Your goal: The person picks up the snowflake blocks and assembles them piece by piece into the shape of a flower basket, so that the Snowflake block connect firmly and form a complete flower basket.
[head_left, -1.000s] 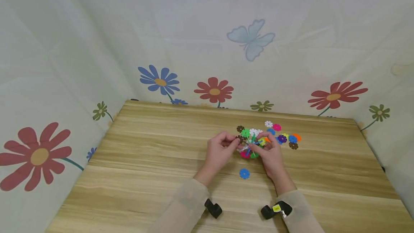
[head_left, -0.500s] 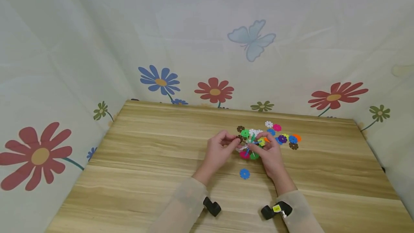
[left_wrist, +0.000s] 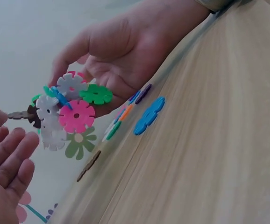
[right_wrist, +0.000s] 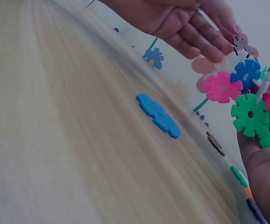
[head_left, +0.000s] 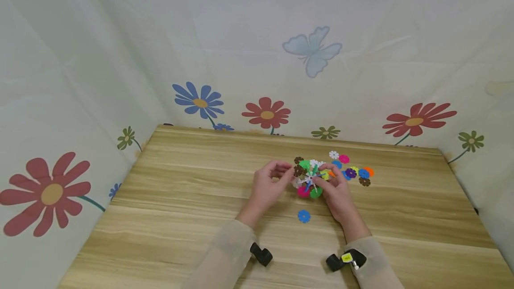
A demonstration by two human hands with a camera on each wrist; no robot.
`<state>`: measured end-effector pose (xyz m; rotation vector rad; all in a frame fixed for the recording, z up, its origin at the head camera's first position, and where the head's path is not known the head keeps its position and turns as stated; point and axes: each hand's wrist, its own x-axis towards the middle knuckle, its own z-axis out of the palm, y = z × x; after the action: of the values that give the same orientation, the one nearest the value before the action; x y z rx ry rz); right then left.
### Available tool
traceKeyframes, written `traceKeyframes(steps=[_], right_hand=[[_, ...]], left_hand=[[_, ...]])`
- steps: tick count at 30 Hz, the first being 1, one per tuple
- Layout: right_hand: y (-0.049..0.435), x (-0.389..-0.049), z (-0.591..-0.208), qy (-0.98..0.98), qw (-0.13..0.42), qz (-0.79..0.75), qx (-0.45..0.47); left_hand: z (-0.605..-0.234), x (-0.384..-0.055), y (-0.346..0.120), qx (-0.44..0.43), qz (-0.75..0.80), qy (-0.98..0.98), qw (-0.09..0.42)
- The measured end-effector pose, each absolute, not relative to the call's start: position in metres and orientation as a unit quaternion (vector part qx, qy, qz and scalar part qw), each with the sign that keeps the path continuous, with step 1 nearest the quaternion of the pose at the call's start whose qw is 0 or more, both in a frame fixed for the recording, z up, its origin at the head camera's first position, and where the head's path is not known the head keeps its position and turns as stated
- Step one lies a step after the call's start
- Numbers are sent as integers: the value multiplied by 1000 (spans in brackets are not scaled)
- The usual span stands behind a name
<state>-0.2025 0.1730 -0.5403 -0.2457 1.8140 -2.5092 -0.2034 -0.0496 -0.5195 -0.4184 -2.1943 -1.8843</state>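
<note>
Notched plastic snowflake discs in white, pink, green, blue and brown are slotted together into a ball-like cluster [head_left: 309, 182]. My right hand [head_left: 340, 195] holds this cluster between thumb and fingers from its right side, raised off the table in both wrist views. On the left, my left hand [head_left: 268, 186] has its fingertips right at the outer edge of a brown disc [left_wrist: 19, 115] that sticks out from the cluster. That disc shows almost whole, and the other left fingers are loosely bent. In the right wrist view, green discs [right_wrist: 250, 115] face the camera.
A loose blue disc [head_left: 304, 216] lies on the wooden table [head_left: 192, 182] in front of the hands. Behind and right of the cluster lie several more discs, among them a purple one [head_left: 350, 172] and a pink one [head_left: 344, 158]. A flower-printed curtain [head_left: 225, 48] hangs behind the table.
My left fingertips have drawn slightly left from the brown disc they were pinching, and more of it shows. The cluster in my right hand has turned a little.
</note>
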Motion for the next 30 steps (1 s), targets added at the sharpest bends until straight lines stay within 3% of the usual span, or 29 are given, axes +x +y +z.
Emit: traceKeyframes(steps=[4, 9, 12, 21, 30], right_hand=[[176, -205, -540, 548, 11, -834, -65], [178, -206, -538, 536, 16, -843, -33], [179, -205, -535, 535, 23, -844, -15], [177, -204, -529, 525, 39, -850, 21], [175, -206, -531, 541, 36, -840, 38]], left_hand=[[-521, -205, -56, -144, -633, -756, 83], [-524, -204, -61, -219, -523, -820, -74], [-527, -205, -59, -281, -451, -838, -122], [-529, -203, -52, -374, -306, -870, -96], [-528, -206, -58, -315, -399, -851, -133]])
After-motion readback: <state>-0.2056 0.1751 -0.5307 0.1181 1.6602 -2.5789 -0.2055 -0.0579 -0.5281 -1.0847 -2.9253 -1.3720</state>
